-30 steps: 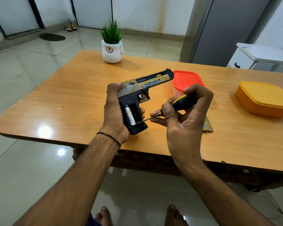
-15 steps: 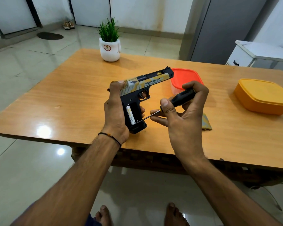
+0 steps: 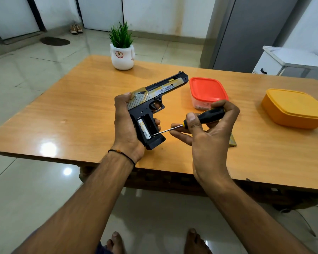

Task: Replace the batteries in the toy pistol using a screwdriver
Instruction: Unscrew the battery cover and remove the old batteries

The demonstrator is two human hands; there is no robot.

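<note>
Toy pistol [image 3: 151, 107] is held above the desk [image 3: 72, 114] in the head view, left hand [image 3: 126, 123] wrapped round its grip, compartment open with one battery [image 3: 144, 129] showing. Right hand [image 3: 209, 125] clasps the screwdriver [image 3: 187, 123], tip at the battery's lower end. Prying too hard could likely make the tip slip and jab the left hand's fingers [image 3: 157, 123], or fling the battery away.

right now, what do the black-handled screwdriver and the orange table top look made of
Black-handled screwdriver: thin shaft looks like bare metal, bright and glinting; handle probably matte plastic or rubber. Orange table top: likely glossy laminate or varnished wood, showing grain lines and mirrored lights.
</note>
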